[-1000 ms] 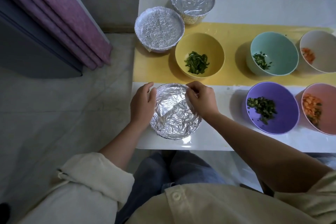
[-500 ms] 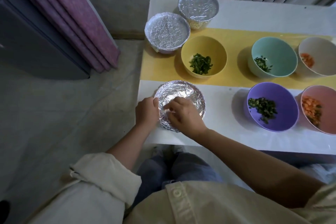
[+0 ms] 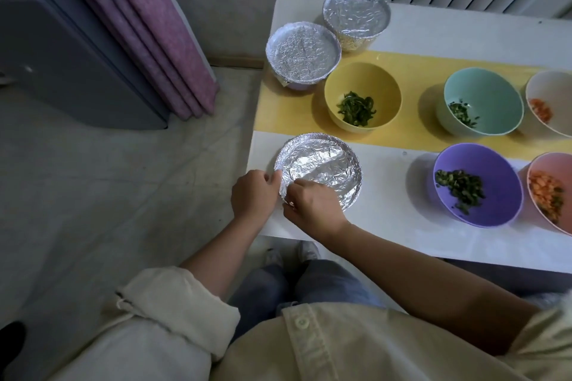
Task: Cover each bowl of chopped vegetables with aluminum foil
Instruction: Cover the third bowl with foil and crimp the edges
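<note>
While the crimping is carried out at its near-left rim, the round bowl under a crinkled silver foil sheet (image 3: 322, 170) stands at the near-left corner of the white surface (image 3: 387, 226), directly ahead of the person and, by my judgement, placed there for easy reach. At the bowl's left side the left hand (image 3: 252, 195) has its fingers (image 3: 272, 178) curled together and touching the folded foil at the rim, seemingly to steady the bowl and hold the fold down. Beside it the right hand (image 3: 312, 207) comes over the near-left rim, its fingers (image 3: 297, 192) bent downward and closed on the foil edge; the thumb's position under the rim cannot be made out. The bowl thus lies just beyond and to the right of both sets of fingers, its far and right rim clear of them and already wrapped. Two finished foil-topped bowls (image 3: 303, 54) (image 3: 356, 14) sit at the far-left corner, apparently set aside. Uncovered and presumably awaiting foil are the yellow bowl of green strips (image 3: 383, 93), the teal bowl (image 3: 495, 93), the purple bowl (image 3: 501, 176), the pink bowl (image 3: 557, 167) and the white bowl (image 3: 554, 86).
</note>
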The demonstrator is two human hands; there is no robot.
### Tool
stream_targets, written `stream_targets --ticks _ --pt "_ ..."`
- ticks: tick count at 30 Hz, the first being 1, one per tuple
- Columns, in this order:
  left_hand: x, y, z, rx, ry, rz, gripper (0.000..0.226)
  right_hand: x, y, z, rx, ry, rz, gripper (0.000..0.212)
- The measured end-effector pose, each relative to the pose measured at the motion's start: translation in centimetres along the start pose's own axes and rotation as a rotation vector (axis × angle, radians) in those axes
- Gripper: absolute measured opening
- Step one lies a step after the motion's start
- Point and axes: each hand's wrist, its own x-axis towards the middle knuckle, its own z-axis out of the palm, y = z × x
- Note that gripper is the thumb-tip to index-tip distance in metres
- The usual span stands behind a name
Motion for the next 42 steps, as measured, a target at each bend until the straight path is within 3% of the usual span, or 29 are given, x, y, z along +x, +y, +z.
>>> stream_targets --ticks 3,9,18,22,26,30,33,42 --pt "-0.6 0.0 0.1 0.115 0.01 -0.01 0.051 0.0 0.1 -0.1 -0.013 0.029 -0.023 0.012" --pt "-0.4 0.9 0.0 0.149 -0.062 -0.002 0.028 -0.3 0.0 -0.1 -0.032 0.046 -0.054 0.015" --pt "0.4 0.7 0.0 0.216 -0.115 0.041 0.028 -0.5 0.0 0.0 -0.048 0.054 -0.092 0.015" --pt "0.8 1.1 -0.2 0.277 -0.114 0.083 0.031 -0.9 0.6 -0.3 -0.067 -0.002 -0.105 0.035" --pt "1.3 0.5 0.1 0.216 -0.143 0.081 0.035 -1.8 1.0 -0.3 -0.085 0.029 -0.05 0.03" --pt "0.2 0.0 0.1 0.052 -0.208 -0.037 0.055 -1.7 0.6 0.0 -0.069 0.063 -0.02 0.021" --pt "-0.6 -0.1 0.6 -0.113 -0.329 -0.045 0.041 -1.7 0.5 0.1 -0.035 0.076 -0.021 0.019" --pt "-0.7 -0.2 0.5 -0.099 -0.189 -0.06 0.044 -1.5 0.2 0.6 0.004 0.114 0.016 0.018"
